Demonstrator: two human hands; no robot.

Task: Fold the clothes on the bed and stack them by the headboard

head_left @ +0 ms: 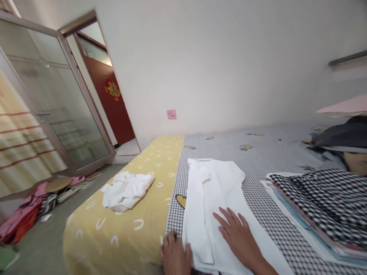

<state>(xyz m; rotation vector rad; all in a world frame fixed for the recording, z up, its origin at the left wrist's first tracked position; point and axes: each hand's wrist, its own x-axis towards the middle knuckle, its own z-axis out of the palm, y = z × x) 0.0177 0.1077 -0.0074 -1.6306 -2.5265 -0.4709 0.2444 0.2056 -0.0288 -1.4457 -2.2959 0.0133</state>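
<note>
A white shirt (pixel 222 191) lies spread on the checked part of the bed, with one sleeve (pixel 197 225) folded lengthwise over its left side. Flat on the shirt's lower body rests my right hand (pixel 236 238), fingers spread, holding nothing. My left hand (pixel 176 255) is at the shirt's lower left edge, its fingers slightly bent on the bedding and its thumb apart, against the sleeve. No cloth shows between its fingers. The shirt's bottom edge is partly cut off by the frame.
A crumpled white garment (pixel 126 191) lies on the yellow bedding (pixel 149 229) at left. Folded clothes, with a black-and-white checked one (pixel 329 206) on top, are stacked at right. Behind them sits a dark clothes pile (pixel 344 133). A glass door (pixel 63 91) stands open at far left.
</note>
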